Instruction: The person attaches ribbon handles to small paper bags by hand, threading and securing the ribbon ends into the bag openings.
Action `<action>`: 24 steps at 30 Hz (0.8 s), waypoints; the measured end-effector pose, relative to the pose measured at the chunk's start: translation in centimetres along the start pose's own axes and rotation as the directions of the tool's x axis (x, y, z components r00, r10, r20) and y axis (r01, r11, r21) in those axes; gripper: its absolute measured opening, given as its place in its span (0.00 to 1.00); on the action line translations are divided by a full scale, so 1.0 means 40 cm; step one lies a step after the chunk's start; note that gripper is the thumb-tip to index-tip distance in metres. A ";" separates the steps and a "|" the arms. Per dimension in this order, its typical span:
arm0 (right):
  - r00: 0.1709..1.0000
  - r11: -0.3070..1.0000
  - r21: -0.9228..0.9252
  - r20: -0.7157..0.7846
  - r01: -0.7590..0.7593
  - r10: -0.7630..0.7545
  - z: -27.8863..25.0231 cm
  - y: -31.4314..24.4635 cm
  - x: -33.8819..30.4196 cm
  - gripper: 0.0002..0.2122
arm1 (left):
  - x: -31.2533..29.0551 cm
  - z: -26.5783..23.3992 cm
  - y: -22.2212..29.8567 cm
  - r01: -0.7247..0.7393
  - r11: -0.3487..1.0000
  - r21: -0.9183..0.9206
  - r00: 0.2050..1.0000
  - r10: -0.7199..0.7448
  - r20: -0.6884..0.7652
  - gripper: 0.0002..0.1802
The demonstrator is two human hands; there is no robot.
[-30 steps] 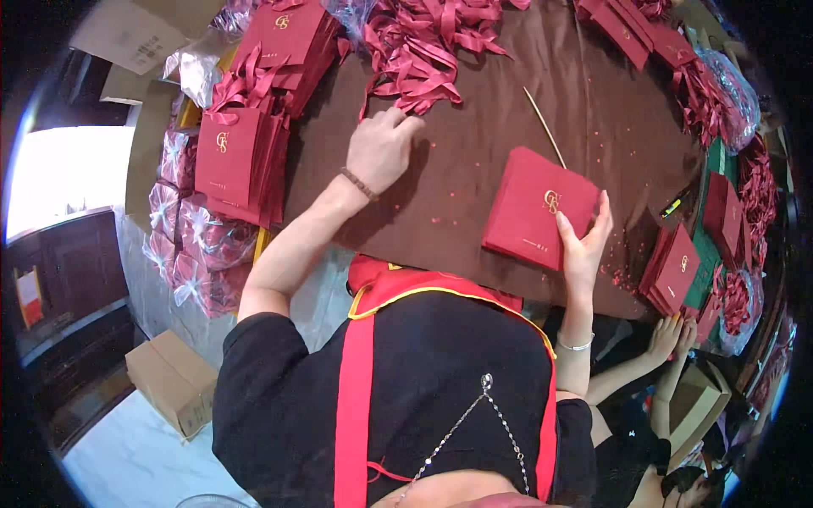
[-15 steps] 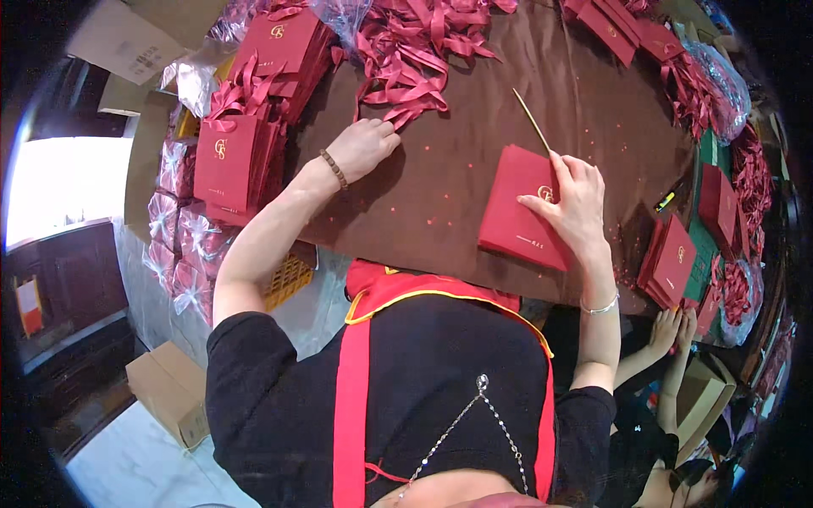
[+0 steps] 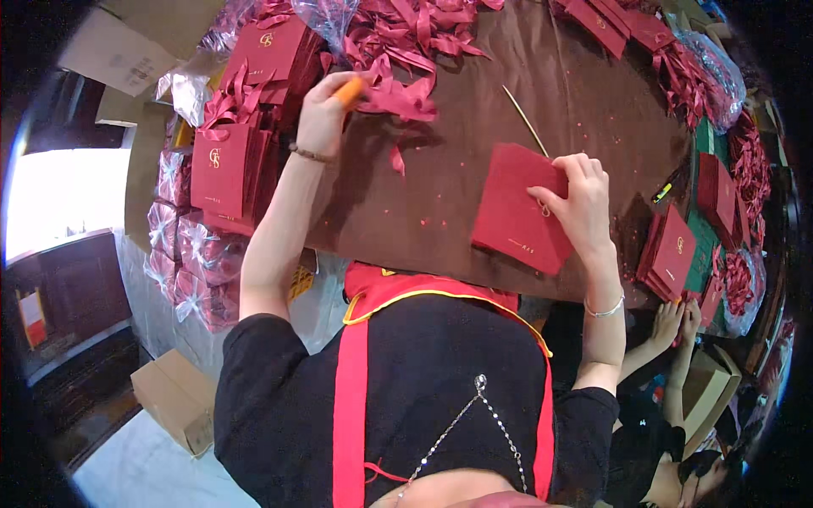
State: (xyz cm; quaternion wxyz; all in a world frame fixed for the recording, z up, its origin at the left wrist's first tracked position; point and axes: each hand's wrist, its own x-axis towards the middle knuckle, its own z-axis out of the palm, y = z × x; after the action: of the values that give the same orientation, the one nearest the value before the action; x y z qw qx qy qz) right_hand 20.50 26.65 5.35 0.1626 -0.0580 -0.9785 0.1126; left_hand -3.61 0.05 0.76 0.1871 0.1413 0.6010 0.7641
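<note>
My left hand (image 3: 323,118) is raised over the far left of the brown-covered table, its fingers closed on a dark red ribbon (image 3: 396,100) by the loose ribbon heap. Something orange and blurred (image 3: 349,93) shows at its fingertips; I cannot tell whether it is worn or held. Flat red paper bags (image 3: 517,212) with gold print lie in a small stack before me. Over their right edge my right hand (image 3: 583,199) is bent, thumb on the top bag and fingers curled at its far corner. A thin gold-coloured stick (image 3: 525,120) lies just beyond, its near end by that corner.
Stacks of red bags with ribbon handles (image 3: 222,165) stand at the left, near clear-wrapped red packs (image 3: 203,245). More bags (image 3: 666,254) and a yellow-green pen or cutter (image 3: 665,191) are at the right. A co-worker's hands (image 3: 677,323) rest at the lower right table edge.
My left hand has risen from the ribbon heap and drawn back left, dragging ribbon with it; the orange thing has come into sight. My right hand has stayed at the bags, its fingers more curled.
</note>
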 end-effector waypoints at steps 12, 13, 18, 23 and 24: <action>0.948 0.850 0.432 0.231 -0.302 0.220 -0.028 0.031 0.011 0.14 | 0.138 0.194 -0.106 -0.162 0.949 0.271 0.968 0.206 -0.143 0.07; 0.934 0.823 0.454 0.264 -0.341 0.241 -0.037 0.038 0.005 0.13 | 0.133 0.229 -0.038 -0.264 0.910 0.319 0.952 0.300 -0.068 0.07; 0.886 0.609 0.645 0.368 -0.462 0.282 -0.051 0.030 -0.019 0.11 | 0.099 0.234 0.106 -0.225 0.967 -0.120 0.945 0.247 0.216 0.11; 0.843 0.548 0.649 0.482 -0.528 0.241 -0.008 0.005 -0.055 0.14 | -0.079 0.304 0.092 -0.022 0.994 0.107 0.888 -0.030 0.459 0.12; 0.857 0.564 0.653 0.456 -0.505 0.241 0.012 0.004 -0.067 0.14 | -0.101 0.301 0.069 0.165 0.980 0.112 0.822 -0.200 0.534 0.12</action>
State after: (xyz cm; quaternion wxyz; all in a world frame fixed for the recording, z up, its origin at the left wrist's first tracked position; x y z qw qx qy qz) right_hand 22.89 26.32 4.05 -0.0149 -0.1749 -0.8180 0.5477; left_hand 4.98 8.07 6.33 0.4173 0.2991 0.5570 0.6528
